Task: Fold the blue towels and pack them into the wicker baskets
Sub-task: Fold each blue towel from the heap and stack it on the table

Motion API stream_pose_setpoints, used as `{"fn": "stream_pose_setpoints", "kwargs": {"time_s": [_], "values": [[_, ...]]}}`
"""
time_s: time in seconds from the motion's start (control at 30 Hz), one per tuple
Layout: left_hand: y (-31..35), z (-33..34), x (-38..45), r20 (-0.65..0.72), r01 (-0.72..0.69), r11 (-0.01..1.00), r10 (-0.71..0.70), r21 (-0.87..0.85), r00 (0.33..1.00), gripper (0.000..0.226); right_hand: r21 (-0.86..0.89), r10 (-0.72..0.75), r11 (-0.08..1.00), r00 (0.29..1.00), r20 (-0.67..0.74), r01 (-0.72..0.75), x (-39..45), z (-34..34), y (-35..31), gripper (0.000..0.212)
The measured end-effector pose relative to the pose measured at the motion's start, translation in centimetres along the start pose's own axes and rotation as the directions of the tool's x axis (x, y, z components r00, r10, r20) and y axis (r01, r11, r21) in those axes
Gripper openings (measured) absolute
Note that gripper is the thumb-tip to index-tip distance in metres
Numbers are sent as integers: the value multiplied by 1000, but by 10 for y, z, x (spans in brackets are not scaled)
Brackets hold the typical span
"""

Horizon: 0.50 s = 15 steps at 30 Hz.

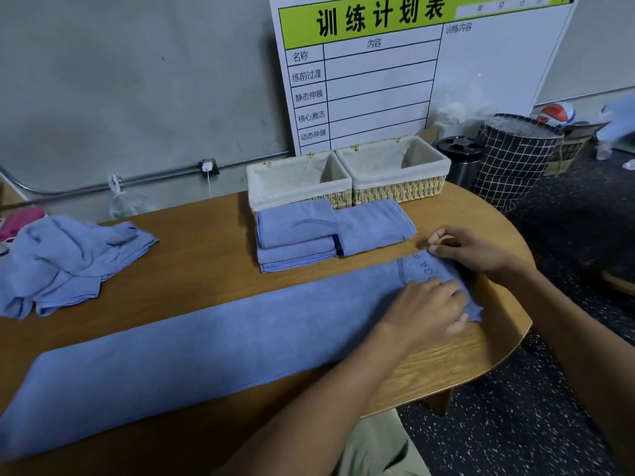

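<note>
Head view showed both wicker baskets (pixel 347 176) empty, folded towels (pixel 330 231) stacked near them, a crumpled pile (pixel 68 262) left; left hand (pixel 426 310) and right hand (pixel 470 249) pinched the long towel (pixel 206 338)'s right end.

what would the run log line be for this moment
stage: folding long towel | left hand: pinches right end | right hand: pinches far corner | folded towels: stacked before baskets | baskets: unfilled
</note>
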State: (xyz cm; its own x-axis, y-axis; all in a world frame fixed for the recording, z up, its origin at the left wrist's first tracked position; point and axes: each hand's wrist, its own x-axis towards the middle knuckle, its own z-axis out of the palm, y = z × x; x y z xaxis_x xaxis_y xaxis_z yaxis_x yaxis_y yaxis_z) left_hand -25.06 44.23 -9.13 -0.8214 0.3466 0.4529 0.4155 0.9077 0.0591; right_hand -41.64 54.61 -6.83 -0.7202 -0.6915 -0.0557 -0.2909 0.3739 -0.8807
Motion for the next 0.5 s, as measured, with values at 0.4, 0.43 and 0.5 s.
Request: {"fn": "stream_pose_setpoints", "kwargs": {"time_s": [0.4,0.43,0.5], "values": [[-1,-8,-5,38,352,863,-364,-363,930,17,122,13,992,1000,-5,-12,-4,3,-3,15],[-2,-8,-5,53,388,833,-400,-394,915,18,129,11,992,1000,-8,-10,-4,3,-2,15],[-7,-10,-6,94,453,753,-469,-478,878,21,134,1,991,1000,-17,1,-4,3,-1,16]]}}
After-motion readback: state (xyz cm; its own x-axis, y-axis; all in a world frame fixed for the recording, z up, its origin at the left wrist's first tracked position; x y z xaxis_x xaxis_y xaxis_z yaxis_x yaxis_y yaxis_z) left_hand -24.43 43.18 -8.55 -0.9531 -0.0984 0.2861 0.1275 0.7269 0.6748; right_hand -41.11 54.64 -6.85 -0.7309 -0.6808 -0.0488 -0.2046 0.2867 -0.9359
